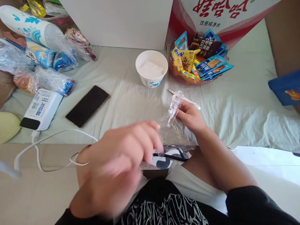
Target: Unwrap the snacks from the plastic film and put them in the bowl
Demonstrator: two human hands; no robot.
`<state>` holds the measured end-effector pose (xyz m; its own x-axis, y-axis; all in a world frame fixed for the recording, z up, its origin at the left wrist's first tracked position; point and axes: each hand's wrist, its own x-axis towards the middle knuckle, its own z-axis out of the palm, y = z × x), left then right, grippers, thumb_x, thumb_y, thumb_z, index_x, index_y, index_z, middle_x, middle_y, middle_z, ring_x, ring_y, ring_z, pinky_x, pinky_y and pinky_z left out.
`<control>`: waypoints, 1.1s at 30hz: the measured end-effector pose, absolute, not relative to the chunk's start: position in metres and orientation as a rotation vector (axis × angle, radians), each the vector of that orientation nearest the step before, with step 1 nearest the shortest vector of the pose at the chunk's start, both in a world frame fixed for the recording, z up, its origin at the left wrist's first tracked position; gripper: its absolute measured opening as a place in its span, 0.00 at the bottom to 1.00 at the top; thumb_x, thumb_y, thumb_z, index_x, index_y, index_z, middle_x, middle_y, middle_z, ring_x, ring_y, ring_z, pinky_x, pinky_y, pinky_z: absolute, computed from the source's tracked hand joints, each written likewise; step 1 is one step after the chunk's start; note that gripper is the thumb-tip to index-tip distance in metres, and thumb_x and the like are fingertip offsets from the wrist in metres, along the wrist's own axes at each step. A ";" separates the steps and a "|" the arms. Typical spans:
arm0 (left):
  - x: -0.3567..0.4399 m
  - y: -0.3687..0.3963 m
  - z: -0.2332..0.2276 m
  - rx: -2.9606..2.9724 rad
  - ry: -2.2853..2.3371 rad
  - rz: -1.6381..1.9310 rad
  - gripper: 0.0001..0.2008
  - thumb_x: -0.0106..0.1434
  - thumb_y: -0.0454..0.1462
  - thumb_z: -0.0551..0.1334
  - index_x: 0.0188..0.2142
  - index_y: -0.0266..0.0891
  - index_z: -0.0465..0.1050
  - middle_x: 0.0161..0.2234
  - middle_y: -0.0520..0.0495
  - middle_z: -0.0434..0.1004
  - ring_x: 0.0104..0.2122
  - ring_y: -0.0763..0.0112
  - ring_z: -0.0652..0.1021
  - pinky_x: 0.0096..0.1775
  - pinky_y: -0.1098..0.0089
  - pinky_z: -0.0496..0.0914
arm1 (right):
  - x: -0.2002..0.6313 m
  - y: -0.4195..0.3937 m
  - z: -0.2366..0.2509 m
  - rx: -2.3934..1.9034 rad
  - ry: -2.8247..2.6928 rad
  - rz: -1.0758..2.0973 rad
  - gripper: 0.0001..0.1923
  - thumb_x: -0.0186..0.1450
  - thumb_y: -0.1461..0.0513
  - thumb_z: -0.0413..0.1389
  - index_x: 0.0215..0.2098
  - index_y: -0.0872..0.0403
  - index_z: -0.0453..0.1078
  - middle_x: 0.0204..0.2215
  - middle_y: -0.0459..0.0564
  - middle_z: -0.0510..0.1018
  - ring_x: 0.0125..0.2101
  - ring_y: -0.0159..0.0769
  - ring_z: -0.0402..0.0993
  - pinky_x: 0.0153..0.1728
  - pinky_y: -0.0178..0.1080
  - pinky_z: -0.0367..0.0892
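My right hand (189, 115) is closed on the gathered neck of a clear plastic bag (179, 132), whose body hangs below over the cloth's front edge. Beneath that hand lies a thin object with a metal tip (172, 91) and a white part (193, 103); its kind I cannot make out. My left hand (126, 153) is lifted close to the camera, left of the bag, its fingers curled and its thumb side smeared by motion. Whether it holds anything is not visible. A white paper tub (152, 82) with a blue print stands beyond the bag.
A basket (187, 80) of wrapped snacks stands at the back right. To the left lie a phone (87, 106), a white device (42, 107) with a trailing cable (67, 131), and wrapped bread with a stack of paper cups (32, 26). White and red boxes stand behind.
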<state>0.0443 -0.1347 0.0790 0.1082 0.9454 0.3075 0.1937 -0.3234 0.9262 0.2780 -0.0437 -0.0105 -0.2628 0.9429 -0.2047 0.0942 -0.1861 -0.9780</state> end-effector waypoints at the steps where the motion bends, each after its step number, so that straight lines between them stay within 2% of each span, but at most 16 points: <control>1: 0.047 -0.127 0.076 1.622 1.129 1.360 0.15 0.70 0.49 0.65 0.28 0.48 0.70 0.30 0.49 0.75 0.36 0.63 0.82 0.48 0.52 0.82 | 0.279 -0.043 -0.011 -1.267 -1.332 1.490 0.15 0.59 0.53 0.66 0.27 0.51 0.66 0.20 0.40 0.70 0.19 0.27 0.63 0.23 0.35 0.60; 4: 0.050 -0.102 0.057 1.594 1.225 1.388 0.10 0.59 0.39 0.75 0.30 0.45 0.75 0.45 0.48 0.78 0.50 0.62 0.82 0.48 0.61 0.82 | 0.282 -0.041 -0.012 -1.288 -1.278 1.404 0.17 0.58 0.52 0.67 0.27 0.50 0.65 0.19 0.40 0.69 0.20 0.28 0.63 0.24 0.35 0.61; 5: 0.048 -0.095 0.049 1.528 1.255 1.379 0.10 0.57 0.38 0.76 0.30 0.43 0.76 0.47 0.47 0.78 0.50 0.63 0.83 0.44 0.64 0.83 | 0.283 -0.041 -0.013 -1.289 -1.263 1.386 0.18 0.58 0.51 0.68 0.28 0.50 0.65 0.19 0.40 0.69 0.20 0.28 0.63 0.24 0.35 0.61; 7: 0.043 -0.083 0.030 1.352 1.323 1.381 0.11 0.54 0.39 0.78 0.30 0.41 0.77 0.41 0.48 0.82 0.36 0.69 0.85 0.38 0.67 0.83 | 0.285 -0.040 -0.015 -1.277 -1.231 1.361 0.19 0.58 0.50 0.68 0.29 0.50 0.65 0.20 0.39 0.68 0.20 0.29 0.64 0.23 0.35 0.61; 10: 0.035 -0.070 0.006 1.201 1.415 1.357 0.18 0.48 0.46 0.81 0.30 0.40 0.78 0.31 0.49 0.83 0.32 0.67 0.84 0.37 0.67 0.82 | 0.286 -0.039 -0.016 -1.229 -1.163 1.353 0.20 0.58 0.48 0.67 0.31 0.49 0.63 0.20 0.38 0.66 0.20 0.28 0.63 0.23 0.35 0.62; 11: 0.033 -0.067 -0.001 1.169 1.421 1.311 0.19 0.49 0.48 0.80 0.31 0.40 0.78 0.30 0.48 0.84 0.29 0.68 0.84 0.34 0.68 0.80 | 0.286 -0.040 -0.015 -1.216 -1.126 1.350 0.21 0.58 0.47 0.68 0.32 0.49 0.63 0.21 0.38 0.66 0.20 0.27 0.63 0.22 0.34 0.61; 13: 0.030 -0.062 -0.011 1.154 1.396 1.159 0.20 0.58 0.52 0.74 0.37 0.39 0.80 0.30 0.45 0.85 0.26 0.67 0.83 0.31 0.67 0.79 | 0.285 -0.040 -0.014 -1.207 -1.040 1.356 0.22 0.56 0.47 0.69 0.32 0.49 0.63 0.22 0.38 0.66 0.19 0.27 0.62 0.22 0.34 0.61; 14: 0.029 -0.060 -0.015 1.187 1.365 1.098 0.20 0.62 0.53 0.70 0.41 0.39 0.81 0.32 0.43 0.86 0.30 0.65 0.85 0.34 0.65 0.80 | 0.285 -0.041 -0.013 -1.209 -1.003 1.373 0.22 0.55 0.48 0.69 0.32 0.49 0.63 0.22 0.38 0.67 0.19 0.27 0.62 0.21 0.34 0.61; 16: 0.027 -0.058 -0.021 1.332 1.250 1.003 0.21 0.64 0.52 0.69 0.49 0.40 0.81 0.46 0.38 0.87 0.47 0.57 0.86 0.50 0.58 0.80 | 0.281 -0.043 -0.010 -1.210 -0.959 1.432 0.22 0.54 0.49 0.70 0.32 0.48 0.64 0.22 0.39 0.68 0.19 0.27 0.62 0.21 0.34 0.61; 18: 0.028 -0.058 -0.024 1.481 1.072 0.914 0.30 0.57 0.47 0.75 0.58 0.43 0.78 0.62 0.37 0.78 0.64 0.51 0.76 0.65 0.54 0.71 | 0.277 -0.046 -0.008 -1.204 -0.960 1.489 0.22 0.54 0.49 0.70 0.31 0.48 0.64 0.22 0.40 0.69 0.19 0.28 0.64 0.21 0.35 0.62; 20: 0.030 -0.058 -0.026 1.515 0.929 0.841 0.39 0.52 0.44 0.78 0.63 0.45 0.73 0.69 0.37 0.70 0.69 0.50 0.71 0.68 0.54 0.68 | 0.272 -0.048 -0.007 -1.191 -0.990 1.518 0.23 0.54 0.47 0.70 0.31 0.48 0.64 0.22 0.40 0.70 0.19 0.29 0.65 0.21 0.35 0.64; 22: 0.035 -0.059 -0.024 1.456 0.913 0.818 0.36 0.56 0.44 0.76 0.63 0.44 0.73 0.65 0.36 0.76 0.63 0.52 0.78 0.63 0.55 0.74 | 0.269 -0.050 -0.007 -1.166 -1.028 1.548 0.24 0.54 0.46 0.70 0.31 0.49 0.64 0.22 0.40 0.71 0.19 0.28 0.65 0.21 0.35 0.64; 25: 0.040 -0.060 -0.015 1.387 1.038 0.793 0.18 0.65 0.49 0.68 0.49 0.41 0.81 0.46 0.40 0.88 0.46 0.57 0.86 0.50 0.61 0.80 | 0.266 -0.052 -0.010 -1.135 -1.072 1.584 0.23 0.57 0.45 0.69 0.32 0.49 0.65 0.22 0.40 0.72 0.19 0.27 0.68 0.21 0.34 0.65; 28: 0.037 -0.060 -0.004 1.317 1.123 0.874 0.20 0.67 0.55 0.65 0.36 0.40 0.81 0.34 0.43 0.88 0.37 0.60 0.87 0.43 0.63 0.81 | 0.267 -0.053 -0.011 -1.134 -1.174 1.584 0.22 0.58 0.45 0.70 0.36 0.49 0.69 0.25 0.41 0.76 0.23 0.30 0.73 0.24 0.35 0.70; 30: 0.032 -0.060 -0.001 1.253 1.121 0.958 0.21 0.65 0.56 0.67 0.37 0.41 0.80 0.34 0.44 0.87 0.35 0.60 0.86 0.40 0.64 0.81 | 0.267 -0.055 -0.010 -1.155 -1.282 1.562 0.22 0.58 0.44 0.70 0.37 0.50 0.71 0.26 0.42 0.77 0.25 0.31 0.75 0.27 0.36 0.72; 33: 0.023 -0.060 -0.003 1.241 1.036 0.912 0.21 0.61 0.51 0.72 0.47 0.43 0.78 0.33 0.48 0.87 0.31 0.63 0.86 0.35 0.66 0.80 | 0.266 -0.058 -0.006 -1.194 -1.382 1.547 0.21 0.61 0.44 0.68 0.35 0.51 0.72 0.24 0.43 0.78 0.25 0.31 0.75 0.27 0.36 0.72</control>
<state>0.0232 -0.0603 -0.0029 0.2915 0.9497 -0.1144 0.0064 0.1176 0.9930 0.2665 -0.0575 -0.0062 -0.3017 0.9388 -0.1664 0.0596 -0.1556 -0.9860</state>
